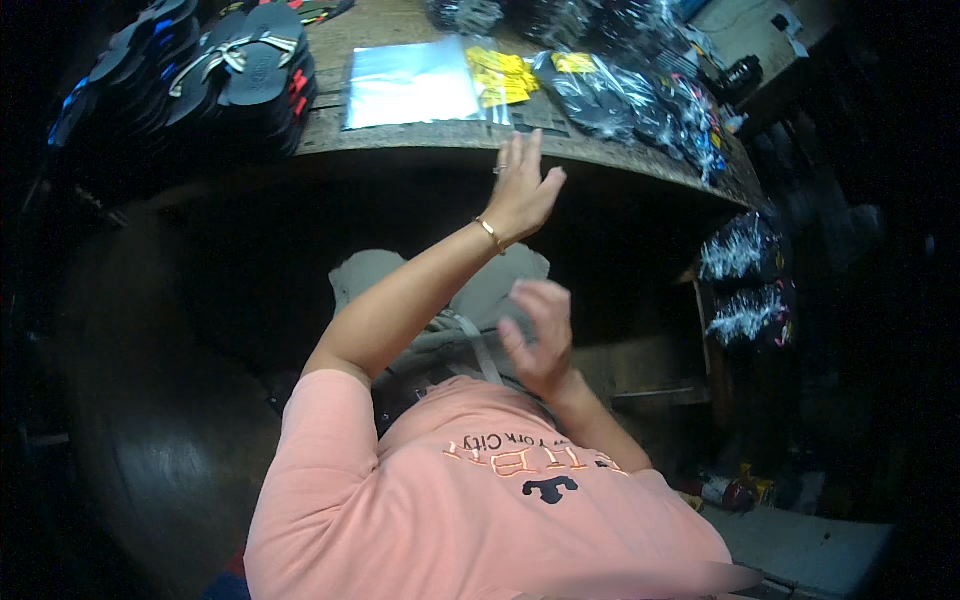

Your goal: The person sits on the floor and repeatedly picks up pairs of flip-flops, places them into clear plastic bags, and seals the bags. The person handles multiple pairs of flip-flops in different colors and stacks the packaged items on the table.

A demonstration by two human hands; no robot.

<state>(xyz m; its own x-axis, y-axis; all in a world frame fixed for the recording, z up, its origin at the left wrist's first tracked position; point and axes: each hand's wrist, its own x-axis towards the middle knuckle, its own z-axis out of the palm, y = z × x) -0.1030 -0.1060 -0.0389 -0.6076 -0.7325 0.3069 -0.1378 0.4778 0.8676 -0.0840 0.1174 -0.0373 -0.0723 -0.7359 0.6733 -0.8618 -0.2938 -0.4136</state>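
My left hand (522, 195), with a gold bracelet at the wrist, reaches to the front edge of the wooden table (330, 138). Its fingers are stretched out and nothing shows in them. Closest to its fingertips are yellow tags (503, 78) in a loose pile and a stack of clear plastic bags (408, 85). Lower down, above my lap, my right hand (546, 340) is raised with loosely bent fingers apart, slightly blurred and seemingly holding nothing. Flip-flops in clear plastic wrap (620, 105) lie to the right of the tags.
Tall stacks of dark flip-flops (262, 75) stand at the table's left, some with striped straps. More wrapped bundles (470, 14) lie at the back. Two wrapped packs (745, 250) sit below the table's right end. The space under the table is dark.
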